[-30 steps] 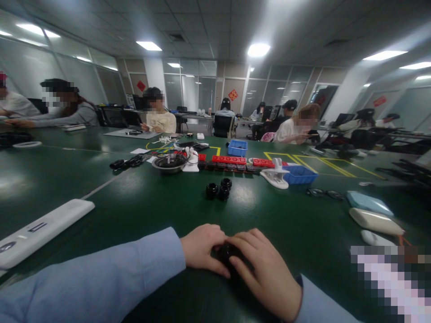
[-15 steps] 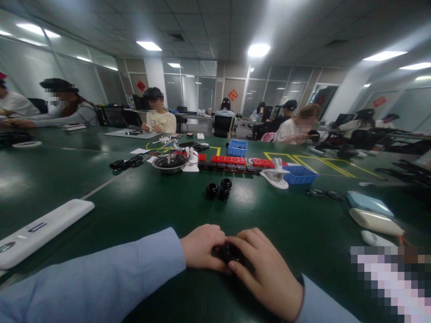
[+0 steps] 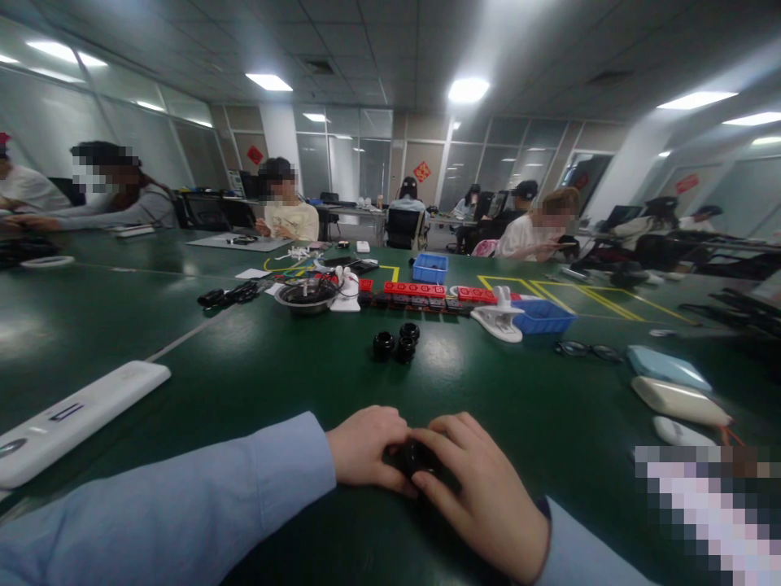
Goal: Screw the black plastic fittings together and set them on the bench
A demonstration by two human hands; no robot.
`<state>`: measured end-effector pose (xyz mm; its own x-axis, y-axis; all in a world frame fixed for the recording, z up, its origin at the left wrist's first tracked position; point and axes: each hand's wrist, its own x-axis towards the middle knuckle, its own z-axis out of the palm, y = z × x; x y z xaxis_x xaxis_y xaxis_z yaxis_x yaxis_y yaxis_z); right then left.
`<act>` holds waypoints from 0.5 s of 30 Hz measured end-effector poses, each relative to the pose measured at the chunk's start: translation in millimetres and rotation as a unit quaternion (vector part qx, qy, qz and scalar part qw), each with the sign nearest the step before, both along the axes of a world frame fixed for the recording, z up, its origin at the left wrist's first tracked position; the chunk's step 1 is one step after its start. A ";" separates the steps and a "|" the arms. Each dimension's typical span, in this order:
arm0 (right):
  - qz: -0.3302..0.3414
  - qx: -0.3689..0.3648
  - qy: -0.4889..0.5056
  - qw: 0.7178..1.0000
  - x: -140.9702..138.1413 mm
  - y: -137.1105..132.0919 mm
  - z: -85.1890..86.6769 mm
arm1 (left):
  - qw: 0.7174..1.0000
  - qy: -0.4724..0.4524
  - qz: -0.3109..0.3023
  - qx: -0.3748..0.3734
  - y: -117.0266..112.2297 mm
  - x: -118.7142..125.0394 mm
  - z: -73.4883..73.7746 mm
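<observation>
Both my hands rest on the green table point(image 3: 256, 366) near its front edge, closed together round a small black part point(image 3: 413, 458). My left hand point(image 3: 364, 448) curls its fingers on the part's left side. My right hand point(image 3: 485, 496) wraps over it from the right, thumb underneath. Most of the part is hidden between the fingers. Three similar black round parts point(image 3: 396, 343) stand in a cluster farther out on the table, straight ahead of my hands.
A white power strip point(image 3: 73, 415) lies at the left. Glasses point(image 3: 586, 351), a pale blue case point(image 3: 668, 368) and white cases point(image 3: 678, 401) lie at the right. Farther back are a metal bowl point(image 3: 306, 295), red blocks point(image 3: 415, 289), blue bins point(image 3: 543, 317), a white clamp point(image 3: 499, 319). Several people sit around.
My right hand's fingers have shifted slightly on the black part; both hands stay in the same place. Nothing else has moved.
</observation>
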<state>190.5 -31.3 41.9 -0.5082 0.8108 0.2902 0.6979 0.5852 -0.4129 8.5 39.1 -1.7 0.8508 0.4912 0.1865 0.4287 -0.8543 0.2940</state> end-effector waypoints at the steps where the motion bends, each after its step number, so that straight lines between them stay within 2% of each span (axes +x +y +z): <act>1: -0.002 0.002 -0.001 1.000 -0.1 -0.2 0.2 | 1.000 0.000 0.001 0.001 -0.2 0.1 0.1; 15: 0.011 -0.020 0.004 1.000 0.1 1.0 0.1 | 1.000 0.006 0.002 0.010 0.4 0.5 -1.3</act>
<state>190.6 -30.3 42.0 -0.5232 0.8111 0.2614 0.6824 0.5825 -0.4416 9.0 39.5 -3.0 0.8514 0.4901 0.1866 0.4349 -0.8587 0.2710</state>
